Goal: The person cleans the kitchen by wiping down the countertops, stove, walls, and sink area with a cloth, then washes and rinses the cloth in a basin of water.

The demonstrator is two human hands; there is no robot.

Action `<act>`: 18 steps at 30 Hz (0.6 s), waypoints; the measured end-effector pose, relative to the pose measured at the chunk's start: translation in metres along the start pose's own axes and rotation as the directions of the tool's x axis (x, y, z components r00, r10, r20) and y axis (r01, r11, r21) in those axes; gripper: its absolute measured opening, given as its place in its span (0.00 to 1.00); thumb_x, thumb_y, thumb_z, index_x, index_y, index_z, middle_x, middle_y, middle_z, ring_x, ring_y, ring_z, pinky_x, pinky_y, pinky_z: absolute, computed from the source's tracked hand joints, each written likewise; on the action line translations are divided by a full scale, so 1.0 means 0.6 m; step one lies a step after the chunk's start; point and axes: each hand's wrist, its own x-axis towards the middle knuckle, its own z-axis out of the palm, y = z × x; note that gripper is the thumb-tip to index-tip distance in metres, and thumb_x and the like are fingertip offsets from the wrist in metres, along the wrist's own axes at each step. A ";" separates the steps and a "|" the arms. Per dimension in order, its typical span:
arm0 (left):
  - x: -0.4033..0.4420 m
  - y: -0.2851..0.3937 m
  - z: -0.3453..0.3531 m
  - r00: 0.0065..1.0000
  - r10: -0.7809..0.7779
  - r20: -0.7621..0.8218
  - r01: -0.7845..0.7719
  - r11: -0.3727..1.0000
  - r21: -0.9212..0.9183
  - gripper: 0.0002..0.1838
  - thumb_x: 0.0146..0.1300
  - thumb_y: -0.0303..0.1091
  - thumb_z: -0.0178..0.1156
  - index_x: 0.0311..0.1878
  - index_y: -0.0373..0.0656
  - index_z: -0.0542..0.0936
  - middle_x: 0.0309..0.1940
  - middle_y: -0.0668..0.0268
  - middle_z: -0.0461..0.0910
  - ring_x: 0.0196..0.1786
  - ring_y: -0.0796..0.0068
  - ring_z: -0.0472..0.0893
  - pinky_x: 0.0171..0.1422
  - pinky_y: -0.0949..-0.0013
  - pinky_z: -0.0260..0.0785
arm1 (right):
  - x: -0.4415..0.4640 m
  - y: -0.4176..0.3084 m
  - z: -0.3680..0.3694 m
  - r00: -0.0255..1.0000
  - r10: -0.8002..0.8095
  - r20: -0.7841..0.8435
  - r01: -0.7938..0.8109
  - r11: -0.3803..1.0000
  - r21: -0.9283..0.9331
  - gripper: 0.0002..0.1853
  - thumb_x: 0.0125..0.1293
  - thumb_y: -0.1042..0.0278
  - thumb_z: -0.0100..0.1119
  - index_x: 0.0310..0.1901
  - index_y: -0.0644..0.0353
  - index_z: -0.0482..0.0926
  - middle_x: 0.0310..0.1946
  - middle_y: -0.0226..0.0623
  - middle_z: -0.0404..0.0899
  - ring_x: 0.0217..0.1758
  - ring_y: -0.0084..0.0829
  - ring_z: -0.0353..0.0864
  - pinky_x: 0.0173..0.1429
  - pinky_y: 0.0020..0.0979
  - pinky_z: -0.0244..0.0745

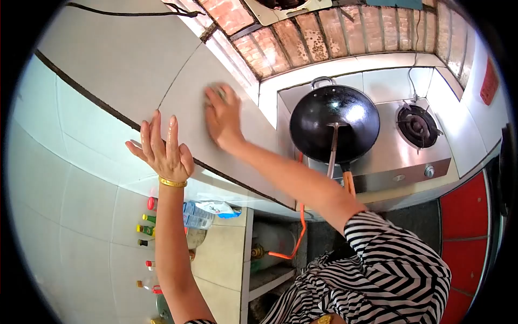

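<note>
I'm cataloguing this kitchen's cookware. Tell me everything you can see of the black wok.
The wok is round, deep and glossy black, metal by its look, with a bright reflection inside. A loop handle stands at its far rim; a long handle with an orange-brown grip points toward the person, its end hidden. It sits on the stove's left side, a spatula resting in it.

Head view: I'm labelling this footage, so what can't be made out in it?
In the head view:
Right hand: blurred; its own fingers hide whatever may be beneath.
Wok handle's end: hidden by the right forearm.
Bottles: labels too small to read.
Cream panel: cut off by the top edge.
</note>
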 end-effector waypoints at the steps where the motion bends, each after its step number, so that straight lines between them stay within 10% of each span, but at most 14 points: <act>1: 0.000 -0.001 0.000 1.000 -0.002 0.003 0.002 1.000 0.005 0.24 0.50 0.33 0.37 0.53 0.43 0.69 0.55 0.59 0.66 0.64 0.63 0.52 0.67 0.56 0.24 | 0.046 -0.012 0.014 0.993 -0.121 -0.017 0.121 0.992 0.038 0.17 0.48 0.78 0.49 0.43 0.62 0.69 0.47 0.48 0.60 0.50 0.48 0.59 0.53 0.41 0.56; 6: -0.001 -0.004 0.003 0.999 0.027 -0.023 -0.028 1.000 -0.015 0.26 0.47 0.31 0.38 0.53 0.42 0.69 0.54 0.56 0.66 0.65 0.60 0.51 0.67 0.56 0.24 | 0.188 0.055 0.085 0.997 -0.060 -0.050 0.063 0.997 0.050 0.14 0.51 0.73 0.48 0.43 0.61 0.71 0.48 0.47 0.60 0.48 0.48 0.60 0.52 0.40 0.57; 10: 0.002 -0.005 0.002 0.998 0.053 -0.035 -0.053 0.998 -0.025 0.27 0.46 0.31 0.38 0.52 0.39 0.69 0.54 0.54 0.66 0.65 0.59 0.51 0.68 0.58 0.26 | 0.160 0.204 0.111 0.962 0.273 -0.018 -0.265 0.912 -0.315 0.16 0.57 0.64 0.43 0.46 0.60 0.69 0.45 0.45 0.66 0.51 0.41 0.61 0.55 0.44 0.55; 13: 0.004 -0.002 0.001 0.998 0.041 -0.040 -0.042 0.999 -0.024 0.26 0.47 0.32 0.38 0.52 0.39 0.70 0.54 0.54 0.66 0.64 0.60 0.52 0.68 0.58 0.26 | 0.031 0.257 0.054 0.971 0.237 0.004 -0.188 0.780 -0.597 0.16 0.58 0.65 0.41 0.47 0.62 0.68 0.45 0.43 0.65 0.51 0.44 0.62 0.52 0.42 0.60; 15: 0.005 -0.001 0.002 0.998 0.035 -0.048 -0.037 0.998 -0.041 0.25 0.50 0.33 0.37 0.52 0.40 0.70 0.54 0.56 0.66 0.64 0.61 0.52 0.67 0.59 0.26 | -0.066 0.268 0.018 0.934 0.330 -0.137 -0.357 0.863 -0.357 0.13 0.59 0.66 0.41 0.44 0.61 0.67 0.48 0.45 0.62 0.52 0.47 0.61 0.52 0.43 0.60; 18: 0.006 0.003 0.001 0.999 0.021 -0.041 -0.021 1.000 -0.007 0.24 0.54 0.35 0.36 0.53 0.43 0.70 0.55 0.61 0.66 0.64 0.63 0.53 0.67 0.60 0.27 | -0.219 0.232 -0.042 0.678 0.716 -0.167 -0.669 0.506 -0.545 0.14 0.58 0.66 0.42 0.45 0.60 0.68 0.49 0.46 0.65 0.56 0.45 0.59 0.55 0.43 0.57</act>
